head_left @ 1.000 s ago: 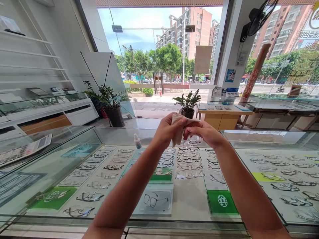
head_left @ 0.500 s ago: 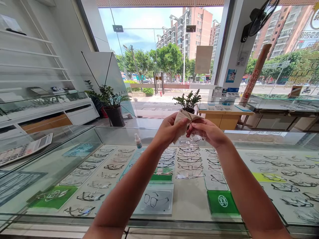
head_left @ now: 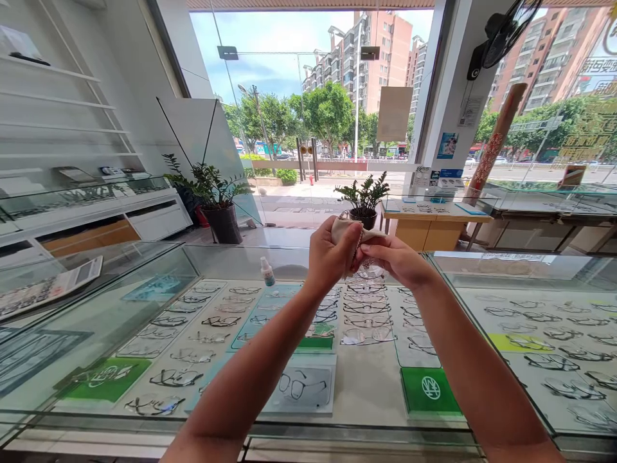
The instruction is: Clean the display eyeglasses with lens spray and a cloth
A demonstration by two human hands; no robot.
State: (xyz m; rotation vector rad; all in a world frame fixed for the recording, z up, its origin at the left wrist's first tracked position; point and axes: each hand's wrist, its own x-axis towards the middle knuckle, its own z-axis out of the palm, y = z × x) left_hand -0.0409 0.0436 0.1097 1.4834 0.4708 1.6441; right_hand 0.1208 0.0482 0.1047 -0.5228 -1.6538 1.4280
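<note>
Above the glass counter (head_left: 369,392), both my hands meet around a crumpled beige cloth (head_left: 346,229). My left hand (head_left: 332,254) is closed on the cloth, its thumb pressed over the top. My right hand (head_left: 398,257) pinches at the cloth's right side with thumb and fingers, on what looks like a thin pair of eyeglasses mostly hidden by the cloth and fingers. Directly below lies a column of eyeglasses (head_left: 367,308) in the display. A small white spray bottle (head_left: 267,272) stands on the counter to the left.
More eyeglasses (head_left: 552,363) fill the display right and left. Green logo panels (head_left: 430,392) and a card picturing glasses (head_left: 303,387) lie near the front edge. Potted plants (head_left: 364,196) stand beyond the counter, before the glass door. A calculator-like device (head_left: 81,276) rests at far left.
My left hand has turned and closed further around the cloth, which is more bunched. My right hand has shifted slightly left, closer to the left hand.
</note>
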